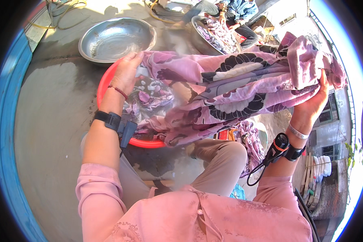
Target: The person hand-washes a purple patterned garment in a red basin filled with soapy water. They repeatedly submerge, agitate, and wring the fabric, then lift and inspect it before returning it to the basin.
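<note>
A wet pink-purple floral cloth [236, 106] stretches between my two hands above a red plastic basin [148, 143]. At the basin's far left rim, my left hand [127, 71] grips one end of the cloth. Up at the right, my right hand [316, 93] holds the bunched other end, the folds hiding some of its fingers. The middle of the cloth sags, and its lower part hangs down to the basin's near rim. More floral cloth [151, 99] lies in sudsy water inside the basin, partly covered by the raised piece.
Beyond the red basin stands a large metal basin [118, 39]. Another person [242, 12] sits at the back, hands on cloth in a second metal basin [196, 33]. A floral cloth pile [252, 136] lies beside my knee. A yellow hose [63, 15] lies at the far left.
</note>
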`<move>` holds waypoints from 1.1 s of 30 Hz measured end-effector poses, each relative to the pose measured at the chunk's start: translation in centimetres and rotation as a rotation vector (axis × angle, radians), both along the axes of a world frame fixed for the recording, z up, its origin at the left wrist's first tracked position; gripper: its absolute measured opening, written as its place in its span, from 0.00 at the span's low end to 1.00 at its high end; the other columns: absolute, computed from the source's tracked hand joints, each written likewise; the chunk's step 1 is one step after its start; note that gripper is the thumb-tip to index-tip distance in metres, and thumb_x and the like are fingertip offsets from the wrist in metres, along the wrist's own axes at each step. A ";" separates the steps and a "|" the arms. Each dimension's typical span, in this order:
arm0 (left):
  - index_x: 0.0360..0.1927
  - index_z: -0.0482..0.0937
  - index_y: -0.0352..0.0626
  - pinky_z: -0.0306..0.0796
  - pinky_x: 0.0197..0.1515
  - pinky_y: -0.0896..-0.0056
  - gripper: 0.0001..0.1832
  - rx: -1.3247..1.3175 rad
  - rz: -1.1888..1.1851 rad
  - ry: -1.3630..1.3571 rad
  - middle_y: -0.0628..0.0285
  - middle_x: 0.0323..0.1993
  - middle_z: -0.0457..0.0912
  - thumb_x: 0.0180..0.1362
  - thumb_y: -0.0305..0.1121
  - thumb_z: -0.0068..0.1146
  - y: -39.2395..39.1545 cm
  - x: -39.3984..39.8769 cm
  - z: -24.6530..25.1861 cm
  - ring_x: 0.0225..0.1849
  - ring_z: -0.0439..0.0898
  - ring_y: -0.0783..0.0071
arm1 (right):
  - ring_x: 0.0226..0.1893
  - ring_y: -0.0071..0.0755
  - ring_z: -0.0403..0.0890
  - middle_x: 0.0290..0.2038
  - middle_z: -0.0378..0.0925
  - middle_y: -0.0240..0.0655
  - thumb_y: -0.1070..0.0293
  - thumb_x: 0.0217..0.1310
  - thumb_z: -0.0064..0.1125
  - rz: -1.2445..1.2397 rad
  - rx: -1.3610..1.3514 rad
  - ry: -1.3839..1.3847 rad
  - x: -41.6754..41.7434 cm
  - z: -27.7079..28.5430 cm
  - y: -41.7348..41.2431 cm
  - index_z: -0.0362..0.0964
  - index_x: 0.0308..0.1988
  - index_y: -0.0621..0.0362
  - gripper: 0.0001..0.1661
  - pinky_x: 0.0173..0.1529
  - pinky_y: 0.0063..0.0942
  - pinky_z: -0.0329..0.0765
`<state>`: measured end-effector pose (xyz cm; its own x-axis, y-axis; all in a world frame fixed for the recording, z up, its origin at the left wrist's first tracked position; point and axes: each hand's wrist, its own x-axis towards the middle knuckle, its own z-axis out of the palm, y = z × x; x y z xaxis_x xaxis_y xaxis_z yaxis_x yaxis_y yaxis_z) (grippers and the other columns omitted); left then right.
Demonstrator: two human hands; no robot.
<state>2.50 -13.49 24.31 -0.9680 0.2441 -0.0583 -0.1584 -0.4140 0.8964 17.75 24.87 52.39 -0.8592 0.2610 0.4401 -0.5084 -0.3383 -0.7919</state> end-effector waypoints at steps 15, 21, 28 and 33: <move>0.53 0.75 0.47 0.74 0.48 0.63 0.14 0.029 0.310 -0.091 0.63 0.45 0.82 0.66 0.35 0.59 -0.3 -2.3 -1.8 0.45 0.81 0.72 | 0.54 0.42 0.81 0.53 0.80 0.39 0.71 0.65 0.57 -0.051 -0.099 -0.101 -2.7 -7.2 -2.0 0.73 0.55 0.58 0.19 0.61 0.45 0.77; 0.63 0.69 0.42 0.72 0.57 0.62 0.27 -0.757 0.345 0.222 0.53 0.56 0.77 0.60 0.26 0.58 2.2 -2.1 -2.6 0.54 0.78 0.65 | 0.55 0.43 0.80 0.53 0.80 0.39 0.70 0.66 0.56 -0.036 -0.084 -0.060 -2.4 -6.7 -2.5 0.72 0.56 0.58 0.18 0.62 0.46 0.76; 0.65 0.71 0.46 0.73 0.57 0.64 0.31 -0.760 -0.559 0.394 0.48 0.59 0.76 0.56 0.31 0.64 5.7 3.2 -1.4 0.56 0.78 0.62 | 0.55 0.43 0.80 0.54 0.80 0.39 0.70 0.66 0.56 -0.016 -0.086 -0.045 -1.9 -6.9 -3.3 0.72 0.56 0.57 0.18 0.62 0.46 0.76; 0.48 0.81 0.43 0.76 0.51 0.65 0.15 -0.738 -0.402 0.477 0.57 0.42 0.86 0.58 0.34 0.65 7.7 4.1 -3.6 0.45 0.83 0.67 | 0.56 0.43 0.80 0.55 0.80 0.40 0.67 0.68 0.57 -0.038 -0.089 -0.037 -1.7 -7.3 -4.1 0.73 0.57 0.58 0.19 0.64 0.48 0.74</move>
